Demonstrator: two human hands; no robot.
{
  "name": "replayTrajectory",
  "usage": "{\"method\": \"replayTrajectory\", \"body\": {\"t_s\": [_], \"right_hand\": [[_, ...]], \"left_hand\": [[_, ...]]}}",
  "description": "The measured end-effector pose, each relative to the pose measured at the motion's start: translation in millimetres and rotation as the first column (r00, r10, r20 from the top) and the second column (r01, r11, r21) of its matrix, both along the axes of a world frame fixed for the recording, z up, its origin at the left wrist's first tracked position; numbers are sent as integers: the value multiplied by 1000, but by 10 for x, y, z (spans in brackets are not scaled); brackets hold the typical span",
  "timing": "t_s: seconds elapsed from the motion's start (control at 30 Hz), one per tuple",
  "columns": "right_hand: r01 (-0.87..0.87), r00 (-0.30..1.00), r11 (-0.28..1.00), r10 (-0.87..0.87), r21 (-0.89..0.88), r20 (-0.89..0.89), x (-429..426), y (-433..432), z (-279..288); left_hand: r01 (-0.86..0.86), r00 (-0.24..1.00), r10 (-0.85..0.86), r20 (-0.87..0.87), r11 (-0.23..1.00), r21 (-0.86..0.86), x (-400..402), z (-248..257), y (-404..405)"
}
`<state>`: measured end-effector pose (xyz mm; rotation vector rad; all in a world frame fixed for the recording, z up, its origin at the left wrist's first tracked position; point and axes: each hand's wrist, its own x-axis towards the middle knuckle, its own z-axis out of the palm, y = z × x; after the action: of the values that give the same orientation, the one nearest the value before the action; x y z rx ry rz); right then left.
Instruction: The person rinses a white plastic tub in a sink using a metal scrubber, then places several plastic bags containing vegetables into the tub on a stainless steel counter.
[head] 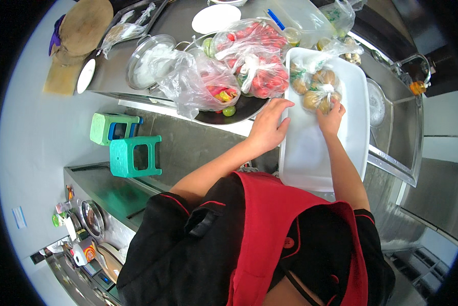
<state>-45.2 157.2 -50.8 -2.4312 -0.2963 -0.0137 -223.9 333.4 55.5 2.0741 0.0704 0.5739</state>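
My right hand (330,116) touches the lower edge of a clear plastic bag of round brown produce (320,95), possibly potatoes, at the far end of a white plastic tub (309,157); whether its fingers grip the bag is hard to tell. My left hand (271,124) is at the tub's left rim, fingers apart, holding nothing. Left of the tub, a wide dark metal pan (248,109) holds bags of red tomatoes (265,78), an open clear bag (219,86) with red and yellow things inside, and a loose green round fruit (229,111).
A glass bowl (131,70) with a white plastic bag and a white plate (216,18) are on the steel counter. A steel sink (403,130) with a faucet (422,57) lies right. Green plastic stools (133,157) stand on the floor at left.
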Motion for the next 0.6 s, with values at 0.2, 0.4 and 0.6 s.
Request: {"method": "replayTrajectory", "body": {"t_s": [0.2, 0.4, 0.6], "right_hand": [[-26, 968, 988, 64, -154, 244, -135, 144, 480], [-650, 760, 744, 630, 155, 162, -384, 1008, 1266], [-687, 558, 688, 706, -235, 435, -425, 1853, 1286]], "left_hand": [[-81, 997, 81, 5, 996, 36, -188, 135, 185], [-215, 973, 206, 103, 973, 85, -204, 287, 284], [-326, 939, 309, 153, 940, 99, -314, 213, 440]]}}
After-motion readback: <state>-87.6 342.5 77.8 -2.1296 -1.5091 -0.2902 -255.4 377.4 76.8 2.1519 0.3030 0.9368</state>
